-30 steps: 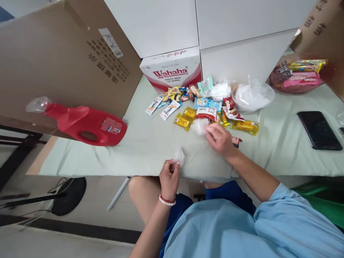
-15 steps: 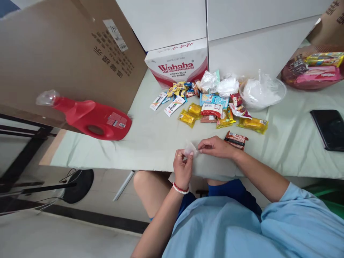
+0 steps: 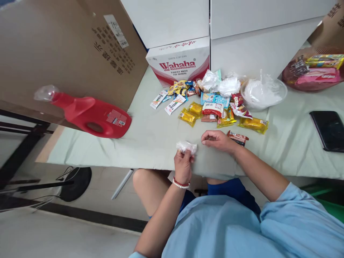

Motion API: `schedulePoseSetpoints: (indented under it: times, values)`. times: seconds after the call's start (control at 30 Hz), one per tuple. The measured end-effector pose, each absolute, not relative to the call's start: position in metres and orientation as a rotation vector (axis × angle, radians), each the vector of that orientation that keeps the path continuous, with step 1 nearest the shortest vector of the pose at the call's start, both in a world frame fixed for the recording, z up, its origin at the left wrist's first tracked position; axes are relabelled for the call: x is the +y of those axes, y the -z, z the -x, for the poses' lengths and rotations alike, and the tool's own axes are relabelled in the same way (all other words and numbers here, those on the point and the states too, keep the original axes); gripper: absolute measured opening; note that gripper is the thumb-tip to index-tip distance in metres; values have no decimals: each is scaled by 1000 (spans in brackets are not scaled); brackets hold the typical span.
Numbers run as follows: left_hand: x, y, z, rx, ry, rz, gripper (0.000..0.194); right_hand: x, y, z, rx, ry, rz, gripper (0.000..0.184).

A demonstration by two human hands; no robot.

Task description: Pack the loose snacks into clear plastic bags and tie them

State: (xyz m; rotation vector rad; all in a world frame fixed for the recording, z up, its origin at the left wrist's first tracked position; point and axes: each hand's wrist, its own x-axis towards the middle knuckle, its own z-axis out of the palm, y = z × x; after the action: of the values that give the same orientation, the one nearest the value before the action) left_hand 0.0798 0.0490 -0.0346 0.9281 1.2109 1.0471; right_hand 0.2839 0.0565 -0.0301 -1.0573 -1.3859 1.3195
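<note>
Head view: the left hand [image 3: 183, 165] is clamping a crumpled, translucent plastic wad [image 3: 186, 146] between thumb and fingers, above the wrinkled, cloth-covered surface [image 3: 150, 147]. The right hand [image 3: 217, 140] is curling loosely beside the wad, apart from it; fingertip contact cannot be determined. Glossy yellow packets [image 3: 187, 117] are lying beyond both hands.

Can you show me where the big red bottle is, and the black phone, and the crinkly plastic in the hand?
Red bottle [image 3: 109, 120]: head view, on its label end.
Phone [image 3: 328, 129]: head view, on its dark face.
Plastic [image 3: 186, 145]: head view, on its crumpled top, above the left hand [image 3: 183, 167].
</note>
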Motion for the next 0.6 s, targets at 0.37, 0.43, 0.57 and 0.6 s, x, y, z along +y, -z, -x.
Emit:
schedulePoseSetpoints:
  times: [0.37,0.43,0.57,0.6]
  values:
    - [45,36,-81,1185,-971,-1266,36,56,34,-279,-1292,-1484,928,44]
    - [47,35,-82,1179,-992,-1087,42,58,31,-283,-1215,-1480,960,45]
    - [50,31,-77,1112,-991,-792,50,58,23,-290,-1154,-1522,951,44]
    - [50,29,-75,1092,-982,-766,50,58,22,-290,-1137,-1535,939,44]
